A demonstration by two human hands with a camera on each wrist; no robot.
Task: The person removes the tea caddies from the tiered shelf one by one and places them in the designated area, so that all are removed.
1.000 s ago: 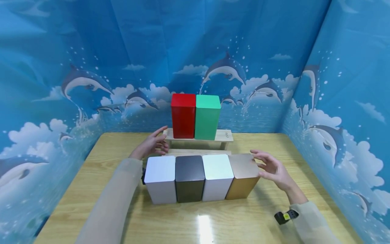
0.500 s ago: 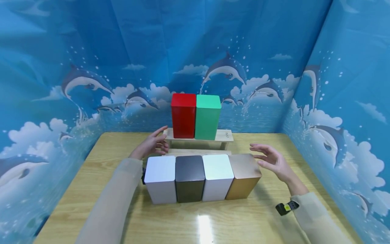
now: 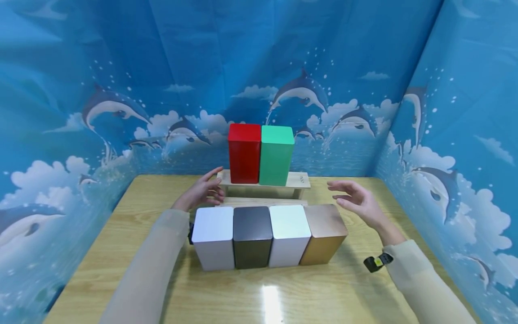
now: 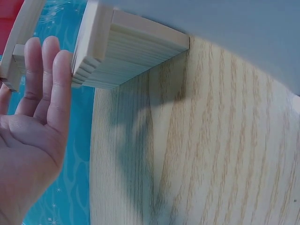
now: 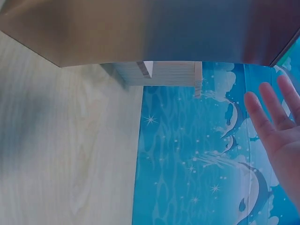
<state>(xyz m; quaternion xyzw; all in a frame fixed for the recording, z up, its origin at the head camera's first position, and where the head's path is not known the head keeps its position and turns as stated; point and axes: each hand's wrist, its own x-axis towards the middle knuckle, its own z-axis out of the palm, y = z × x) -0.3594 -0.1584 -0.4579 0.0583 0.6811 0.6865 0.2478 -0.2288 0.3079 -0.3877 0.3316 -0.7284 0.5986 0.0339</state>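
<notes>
My left hand [image 3: 202,191], its fingers extended, is at the left end of a pale wooden stepped stand [image 3: 298,179]. In the left wrist view the fingertips overlap the edge of a stand board [image 4: 136,51]. My right hand [image 3: 356,202] is beyond and to the right of a gold box [image 3: 323,238], fingers spread and loosely bent, holding nothing. Left of the gold box, a white box [image 3: 289,238], a black box [image 3: 252,238] and another white box [image 3: 213,240] form a row. A red box [image 3: 244,155] and a green box [image 3: 276,155] stand side by side on the upper step.
Under everything is a wood-grain table [image 3: 226,297]. A blue dolphin-print curtain [image 3: 182,90] borders its back and sides. The row of boxes hides much of the stand's lower step [image 3: 263,202].
My right hand draws away from the gold box, moving slightly up and back toward the curtain. The left hand and all the boxes stay where they were.
</notes>
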